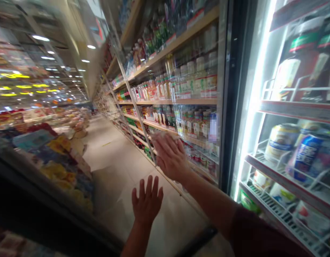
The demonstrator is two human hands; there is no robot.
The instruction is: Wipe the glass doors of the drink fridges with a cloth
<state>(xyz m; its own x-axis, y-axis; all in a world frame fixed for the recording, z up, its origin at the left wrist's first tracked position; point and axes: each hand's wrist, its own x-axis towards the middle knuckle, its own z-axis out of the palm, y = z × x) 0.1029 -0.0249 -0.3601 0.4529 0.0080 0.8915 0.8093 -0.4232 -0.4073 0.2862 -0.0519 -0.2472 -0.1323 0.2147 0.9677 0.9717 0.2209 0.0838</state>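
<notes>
One glass door (229, 89), standing open, spanning centre. Two hands before it: right hand (170, 155) at centre, left hand (147, 200) below; fingers extended, grasping nothing; contact with pane unclear. Step, as judged: handling door; next move calls for flat palms. Frame right: cooler (296, 111), at least two cans (306, 157). Beyond: bottles (190, 80), uncountable.

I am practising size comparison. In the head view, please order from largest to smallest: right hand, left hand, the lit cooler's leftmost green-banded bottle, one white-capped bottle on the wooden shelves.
1. Green-banded bottle
2. Right hand and left hand: too alike to rank
3. White-capped bottle
</notes>
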